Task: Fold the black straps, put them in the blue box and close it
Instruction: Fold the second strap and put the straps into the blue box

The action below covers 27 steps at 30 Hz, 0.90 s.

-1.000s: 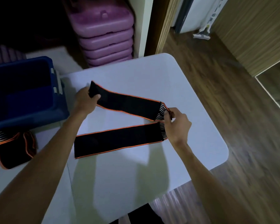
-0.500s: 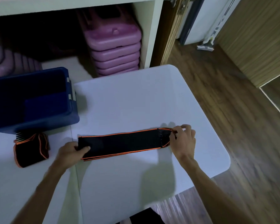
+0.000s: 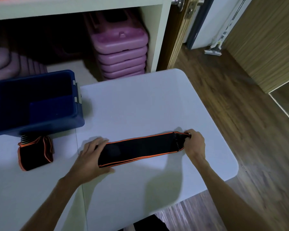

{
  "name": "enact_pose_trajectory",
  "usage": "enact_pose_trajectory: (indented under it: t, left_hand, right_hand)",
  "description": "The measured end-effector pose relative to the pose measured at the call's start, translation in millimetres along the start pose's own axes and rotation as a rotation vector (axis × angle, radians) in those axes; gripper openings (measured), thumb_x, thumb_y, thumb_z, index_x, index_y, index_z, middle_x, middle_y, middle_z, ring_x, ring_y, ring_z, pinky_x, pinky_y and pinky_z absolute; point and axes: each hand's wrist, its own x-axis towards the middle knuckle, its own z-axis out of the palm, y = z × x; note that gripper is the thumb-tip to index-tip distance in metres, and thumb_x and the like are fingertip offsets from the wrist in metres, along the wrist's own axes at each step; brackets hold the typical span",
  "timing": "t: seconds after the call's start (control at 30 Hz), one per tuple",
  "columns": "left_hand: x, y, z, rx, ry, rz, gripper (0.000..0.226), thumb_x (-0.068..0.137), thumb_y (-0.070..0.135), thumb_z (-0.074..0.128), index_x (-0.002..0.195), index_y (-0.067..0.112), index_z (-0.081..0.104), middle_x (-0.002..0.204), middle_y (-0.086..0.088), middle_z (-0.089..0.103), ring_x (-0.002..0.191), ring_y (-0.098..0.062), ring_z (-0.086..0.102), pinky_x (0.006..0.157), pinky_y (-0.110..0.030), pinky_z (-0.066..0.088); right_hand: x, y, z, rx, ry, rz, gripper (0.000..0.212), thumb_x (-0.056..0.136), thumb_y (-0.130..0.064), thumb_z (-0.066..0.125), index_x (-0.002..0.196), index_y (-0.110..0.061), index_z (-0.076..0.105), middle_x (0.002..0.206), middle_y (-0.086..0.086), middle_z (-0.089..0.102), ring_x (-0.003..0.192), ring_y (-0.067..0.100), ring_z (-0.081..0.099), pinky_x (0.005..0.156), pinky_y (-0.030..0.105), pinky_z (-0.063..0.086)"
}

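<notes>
We see a long black strap [image 3: 140,150] with orange edging lying flat across the middle of the frame, doubled over on itself so two layers show along its lower edge, its right end striped in white. A second black strap [image 3: 35,153], already folded into a compact bundle with the same orange trim, sits at left centre just below the blue box [image 3: 38,120]. The box stands open in the upper left, its inside dark, with pale latches on its right rim.

Left hand [image 3: 92,157] pressed flat, right hand [image 3: 194,144] pinching closed.
</notes>
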Motion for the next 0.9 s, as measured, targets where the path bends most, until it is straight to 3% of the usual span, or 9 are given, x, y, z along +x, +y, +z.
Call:
enact_pose_trajectory:
  t: [0.07,0.23,0.43,0.6,0.83,0.9]
  left_hand:
    - [-2,8,4,0.092,0.009,0.104,0.098,0.065,0.060,0.073,0.146,0.033,0.025,0.146,0.012,0.029,0.135,-0.015,0.026,0.105,-0.038,0.031]
    - [-8,-6,3,0.154,0.099,0.160,0.076,0.068,0.044,0.065,0.137,0.033,0.036,0.130,0.010,0.046,0.119,-0.017,0.044,0.095,-0.033,0.037]
    - [-11,-10,-4,0.156,0.069,0.161,0.082,0.063,0.045,0.067,0.138,0.028,0.037,0.125,0.006,0.044,0.115,-0.015,0.041,0.096,-0.027,0.033]
    - [-25,-15,-1,0.092,0.062,0.126,0.084,0.060,0.042,0.068,0.138,0.028,0.037,0.121,0.006,0.043,0.109,-0.012,0.040,0.097,-0.028,0.039]
    - [-41,-24,-2,0.099,0.115,-0.048,0.086,0.057,0.051,0.066,0.135,0.028,0.040,0.119,0.004,0.047,0.106,-0.017,0.045,0.091,-0.032,0.043]
    - [-47,-21,1,0.099,0.156,-0.100,0.083,0.057,0.050,0.064,0.134,0.026,0.043,0.117,0.002,0.047,0.101,-0.020,0.047,0.087,-0.033,0.043]
  right_hand:
    - [2,0,-1,-0.038,-0.004,-0.018,0.043,0.082,0.006,0.038,0.107,-0.014,0.067,0.099,0.008,0.061,0.080,0.024,0.060,0.064,0.034,0.049]
    - [12,1,-9,-0.068,-0.014,-0.045,0.036,0.085,0.001,0.045,0.108,-0.016,0.067,0.097,0.004,0.060,0.083,0.024,0.058,0.067,0.034,0.049]
    - [17,-11,-3,-0.040,-0.075,-0.055,0.029,0.087,-0.001,0.048,0.106,-0.014,0.066,0.094,0.004,0.065,0.082,0.026,0.063,0.065,0.034,0.052]
    - [29,-24,2,-0.023,-0.099,-0.073,0.023,0.088,-0.006,0.052,0.105,-0.015,0.066,0.091,0.004,0.064,0.079,0.026,0.064,0.063,0.032,0.051]
    - [55,-85,33,-0.017,-0.143,-0.180,0.027,0.087,-0.004,0.049,0.106,-0.014,0.065,0.094,0.010,0.068,0.078,0.030,0.066,0.069,0.040,0.058]
    - [64,-107,45,-0.002,-0.168,-0.200,0.029,0.086,0.002,0.047,0.106,-0.011,0.063,0.091,0.013,0.068,0.071,0.032,0.068,0.062,0.038,0.060]
